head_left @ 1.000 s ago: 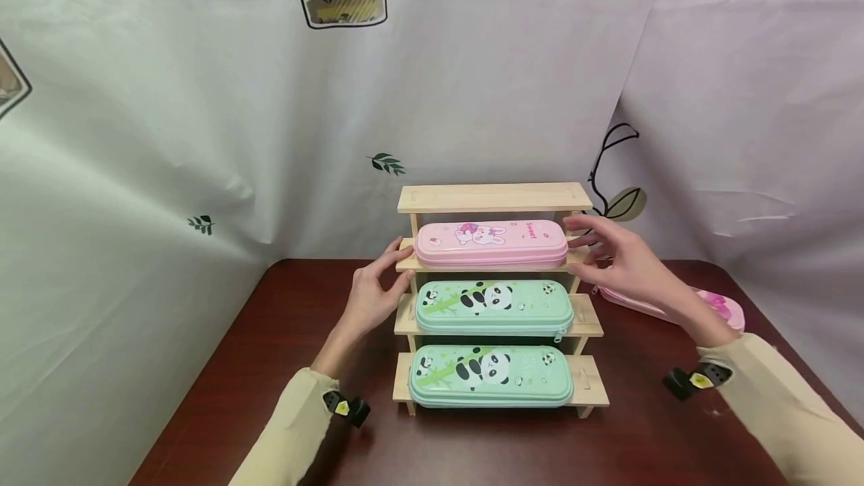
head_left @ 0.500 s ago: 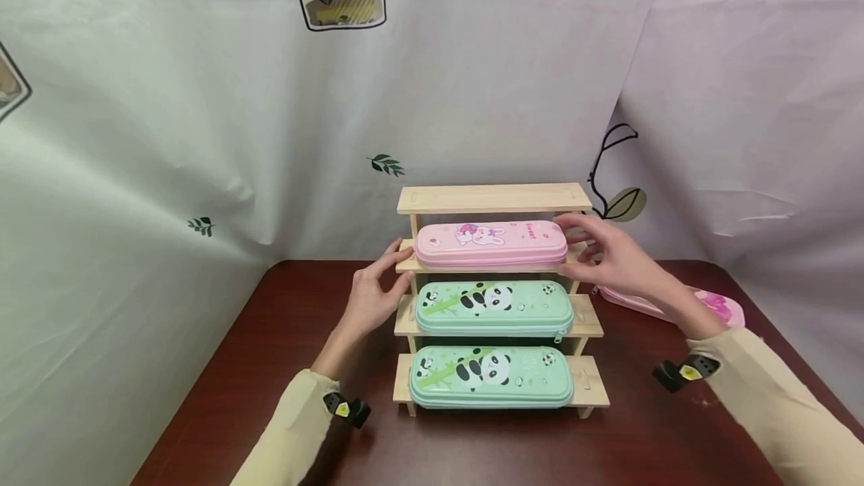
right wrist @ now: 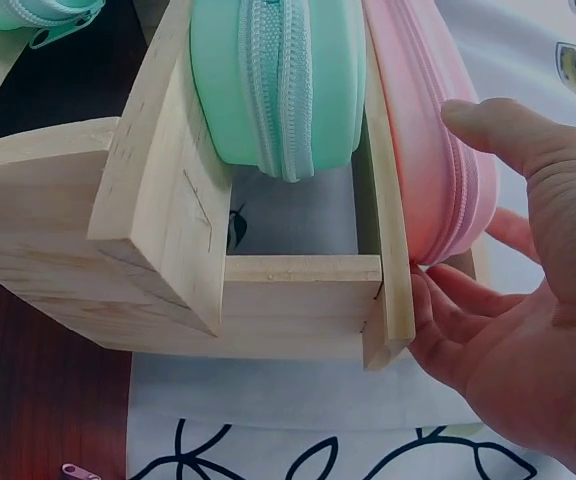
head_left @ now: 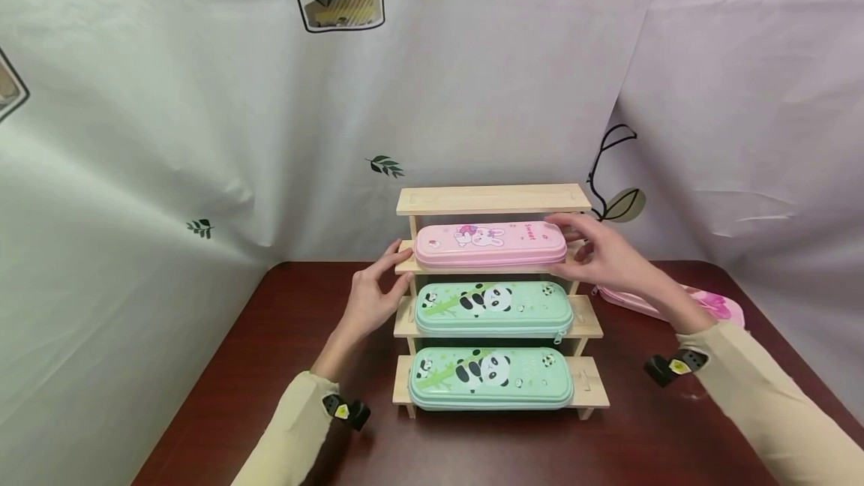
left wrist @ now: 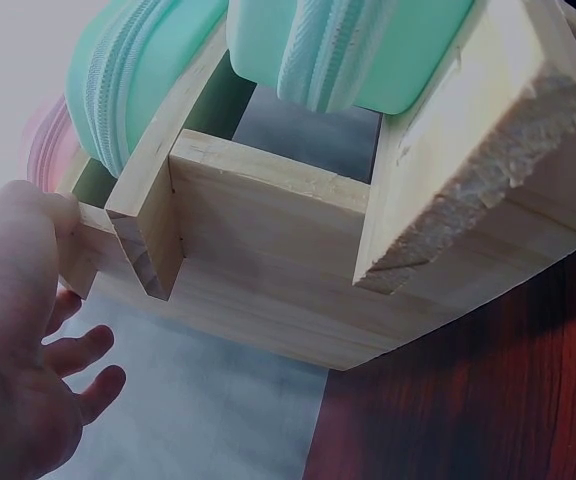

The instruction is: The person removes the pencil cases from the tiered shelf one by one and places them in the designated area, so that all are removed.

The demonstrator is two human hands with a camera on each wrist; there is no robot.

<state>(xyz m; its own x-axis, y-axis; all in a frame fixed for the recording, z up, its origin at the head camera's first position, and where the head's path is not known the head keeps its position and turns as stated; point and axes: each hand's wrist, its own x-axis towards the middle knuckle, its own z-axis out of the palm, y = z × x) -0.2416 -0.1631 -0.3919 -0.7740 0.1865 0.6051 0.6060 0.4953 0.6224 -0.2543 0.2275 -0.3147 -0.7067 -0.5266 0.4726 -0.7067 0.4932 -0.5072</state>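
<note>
A pink pencil case (head_left: 490, 244) with a rabbit lies on the second tier from the top of a stepped wooden rack (head_left: 493, 199). My right hand (head_left: 604, 250) holds its right end, thumb in front and fingers behind, as the right wrist view shows. My left hand (head_left: 373, 292) grips the left end of that same tier, thumb at the front edge and index finger beside the case; its other fingers hang loosely bent in the left wrist view. Two green panda pencil cases, an upper one (head_left: 494, 307) and a lower one (head_left: 491, 378), lie on the tiers below.
Another pink pencil case (head_left: 717, 306) lies on the dark red table (head_left: 304, 298) behind the right forearm, partly hidden by it. A printed white cloth (head_left: 499, 81) hangs close behind the rack and along both sides of the table.
My right hand has moved left from beside the rack's end and closed on the pink case's right end. The left hand, rack and cases stay about where they were.
</note>
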